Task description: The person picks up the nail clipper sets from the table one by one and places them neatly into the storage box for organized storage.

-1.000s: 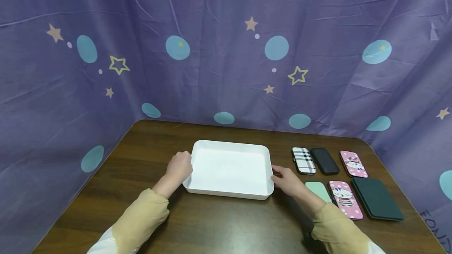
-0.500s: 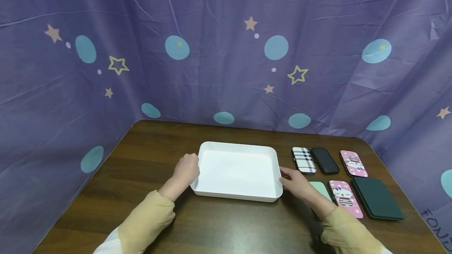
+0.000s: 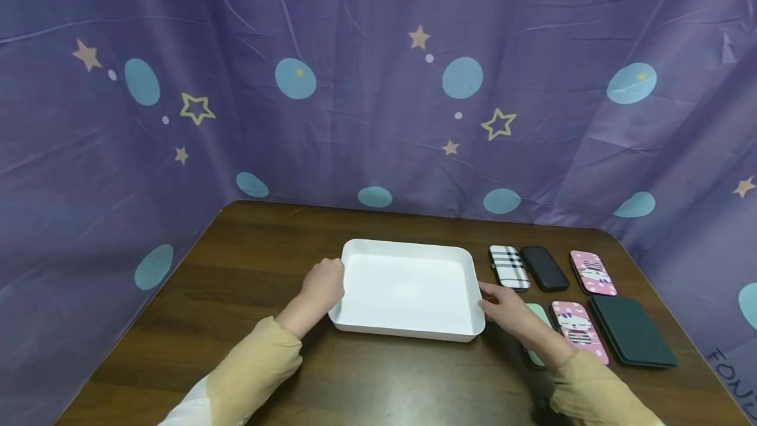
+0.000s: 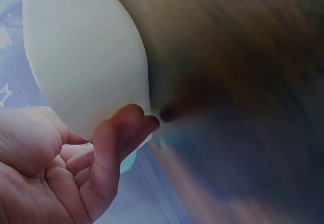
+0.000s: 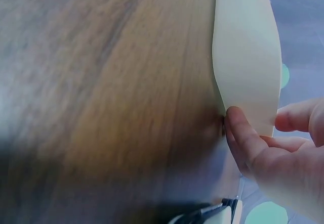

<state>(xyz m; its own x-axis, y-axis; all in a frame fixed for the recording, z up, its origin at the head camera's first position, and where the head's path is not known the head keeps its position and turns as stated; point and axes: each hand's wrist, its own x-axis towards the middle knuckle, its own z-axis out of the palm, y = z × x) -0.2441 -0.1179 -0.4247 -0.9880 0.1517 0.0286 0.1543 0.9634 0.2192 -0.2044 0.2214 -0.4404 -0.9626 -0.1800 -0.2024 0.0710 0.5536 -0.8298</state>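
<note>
A shallow white rectangular tray (image 3: 409,291) sits at the middle of the wooden table in the head view, with nothing in it. My left hand (image 3: 322,288) grips its left end; in the left wrist view, curled fingers (image 4: 106,158) reach the lower edge of the tray wall (image 4: 86,52). At the opposite end my right hand (image 3: 510,311) holds the tray, the thumb by the rim. The right wrist view has the fingertips (image 5: 237,117) against the wall's bottom edge. Whether the tray touches the table cannot be told.
Right of the tray lie a plaid case (image 3: 509,267), a black case (image 3: 544,268), two pink cartoon cases (image 3: 593,273), a dark green case (image 3: 633,332) and a light green case (image 3: 537,314), partly behind my right arm. A purple curtain (image 3: 378,84) surrounds the brown table (image 3: 378,380).
Both hands have moved the tray to the right and slightly nearer to me, keeping hold of its ends. The cases at the right have stayed in place.
</note>
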